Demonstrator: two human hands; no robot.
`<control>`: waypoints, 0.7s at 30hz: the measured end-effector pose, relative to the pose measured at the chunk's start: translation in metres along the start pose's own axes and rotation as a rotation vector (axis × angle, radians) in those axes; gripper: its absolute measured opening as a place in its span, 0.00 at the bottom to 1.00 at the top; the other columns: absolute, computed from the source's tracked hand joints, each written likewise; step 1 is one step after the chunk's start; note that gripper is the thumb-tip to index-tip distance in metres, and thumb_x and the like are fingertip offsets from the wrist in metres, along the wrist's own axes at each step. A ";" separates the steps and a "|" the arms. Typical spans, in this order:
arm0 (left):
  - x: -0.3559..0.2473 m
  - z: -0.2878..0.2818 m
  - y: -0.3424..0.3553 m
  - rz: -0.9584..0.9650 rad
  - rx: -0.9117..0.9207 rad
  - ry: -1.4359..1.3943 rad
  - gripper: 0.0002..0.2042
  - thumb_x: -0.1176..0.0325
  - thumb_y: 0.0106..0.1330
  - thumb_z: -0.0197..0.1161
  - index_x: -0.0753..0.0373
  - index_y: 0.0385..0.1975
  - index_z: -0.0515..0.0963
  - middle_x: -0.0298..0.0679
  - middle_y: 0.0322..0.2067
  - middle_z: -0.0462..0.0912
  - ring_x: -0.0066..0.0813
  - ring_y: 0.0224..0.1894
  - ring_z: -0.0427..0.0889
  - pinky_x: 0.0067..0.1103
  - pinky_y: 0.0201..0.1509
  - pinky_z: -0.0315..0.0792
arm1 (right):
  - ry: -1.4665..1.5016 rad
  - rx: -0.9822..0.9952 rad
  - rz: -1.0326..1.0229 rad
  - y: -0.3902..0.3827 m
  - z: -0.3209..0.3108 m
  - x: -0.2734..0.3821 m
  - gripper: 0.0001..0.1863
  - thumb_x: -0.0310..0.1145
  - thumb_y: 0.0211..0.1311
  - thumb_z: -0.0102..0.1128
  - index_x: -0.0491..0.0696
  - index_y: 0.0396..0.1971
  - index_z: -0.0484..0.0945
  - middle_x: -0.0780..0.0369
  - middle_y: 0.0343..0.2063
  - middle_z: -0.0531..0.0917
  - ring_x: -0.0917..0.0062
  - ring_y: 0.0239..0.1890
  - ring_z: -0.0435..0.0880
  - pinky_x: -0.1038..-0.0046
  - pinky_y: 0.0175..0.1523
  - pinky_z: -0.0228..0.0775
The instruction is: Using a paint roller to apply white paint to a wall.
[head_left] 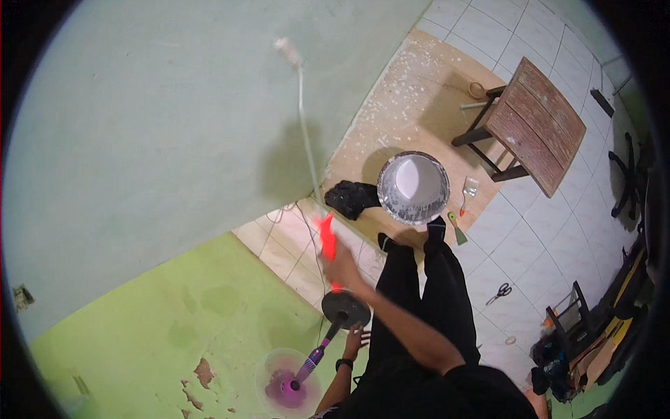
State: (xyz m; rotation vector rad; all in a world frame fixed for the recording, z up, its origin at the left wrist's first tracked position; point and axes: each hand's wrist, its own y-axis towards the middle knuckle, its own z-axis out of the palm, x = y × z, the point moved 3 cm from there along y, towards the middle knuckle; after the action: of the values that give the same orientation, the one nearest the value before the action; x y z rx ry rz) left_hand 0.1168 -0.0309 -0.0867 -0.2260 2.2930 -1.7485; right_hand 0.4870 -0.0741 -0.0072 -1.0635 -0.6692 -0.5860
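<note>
My right hand [338,265] is closed around a bright red-handled tool [326,241], blurred by motion. A thin white rod [306,133] runs up from near the tool's far end to a small pale piece [286,52]; I cannot tell whether it joins the tool or lies on the wall. Lower down, my left hand [356,340], with a dark band at the wrist, has its fingers apart beside the dark round base [338,304] of a purple fan [314,359]. Whether it touches the fan is unclear. A bucket [413,188] holding white paint stands by my feet.
Beside the bucket lie a black plastic bag [352,200], a paintbrush [470,190] and a green-handled scraper [457,229]. A wooden stool [537,126] stands on the right, partly over a paint-spotted board [398,98]. Scissors [499,293] lie on the tiles. Clutter [586,335] lines the right side.
</note>
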 end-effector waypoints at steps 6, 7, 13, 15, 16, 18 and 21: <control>-0.002 0.011 0.009 0.031 0.050 -0.042 0.22 0.54 0.69 0.47 0.53 0.60 0.59 0.40 0.42 0.77 0.31 0.43 0.78 0.29 0.44 0.72 | -0.473 -0.232 -0.268 0.018 -0.194 0.036 0.22 0.29 0.46 0.57 0.42 0.45 0.70 0.52 0.24 0.78 0.66 0.18 0.77 0.66 0.27 0.70; 0.001 0.012 0.009 -0.006 0.014 -0.021 0.22 0.54 0.69 0.46 0.53 0.60 0.60 0.39 0.44 0.76 0.30 0.44 0.77 0.29 0.45 0.72 | -0.493 -0.159 -0.205 -0.007 -0.220 0.037 0.23 0.28 0.46 0.56 0.40 0.47 0.68 0.53 0.19 0.77 0.67 0.16 0.77 0.65 0.26 0.71; -0.001 0.015 0.001 0.016 0.025 -0.039 0.20 0.57 0.70 0.45 0.53 0.60 0.61 0.40 0.44 0.77 0.29 0.42 0.77 0.27 0.43 0.72 | -0.912 -0.012 0.254 -0.148 -0.294 0.069 0.18 0.24 0.47 0.53 0.37 0.41 0.68 0.58 0.12 0.74 0.75 0.09 0.73 0.71 0.14 0.66; -0.002 0.016 0.001 0.040 0.051 -0.059 0.20 0.58 0.70 0.45 0.55 0.60 0.61 0.40 0.44 0.77 0.30 0.43 0.77 0.28 0.44 0.72 | -0.970 -0.007 0.307 -0.169 -0.298 0.050 0.17 0.26 0.46 0.55 0.36 0.39 0.68 0.52 0.16 0.76 0.64 0.16 0.76 0.65 0.23 0.69; -0.001 0.016 0.000 0.040 0.053 -0.063 0.20 0.58 0.70 0.45 0.55 0.60 0.61 0.40 0.44 0.77 0.30 0.43 0.77 0.28 0.44 0.72 | -1.021 0.009 0.353 -0.172 -0.299 0.040 0.16 0.28 0.46 0.56 0.36 0.36 0.69 0.46 0.20 0.78 0.53 0.23 0.79 0.60 0.31 0.72; 0.001 0.016 0.001 0.039 0.040 -0.064 0.21 0.58 0.70 0.45 0.55 0.60 0.60 0.40 0.44 0.77 0.30 0.43 0.78 0.28 0.44 0.72 | -0.961 0.017 0.492 -0.159 -0.281 0.031 0.15 0.28 0.47 0.56 0.36 0.35 0.69 0.45 0.22 0.78 0.52 0.26 0.79 0.58 0.34 0.72; 0.003 0.019 -0.001 0.049 0.048 -0.076 0.21 0.57 0.70 0.45 0.55 0.61 0.59 0.41 0.44 0.77 0.31 0.43 0.78 0.28 0.45 0.72 | -1.150 -0.006 0.120 -0.126 -0.288 -0.054 0.14 0.33 0.51 0.53 0.36 0.31 0.71 0.46 0.20 0.78 0.52 0.23 0.79 0.57 0.29 0.72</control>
State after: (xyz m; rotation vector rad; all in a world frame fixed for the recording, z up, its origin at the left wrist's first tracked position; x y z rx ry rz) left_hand 0.1192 -0.0493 -0.0912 -0.2216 2.1828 -1.7374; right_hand 0.4215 -0.3799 -0.0678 -1.4012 -1.5733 0.2021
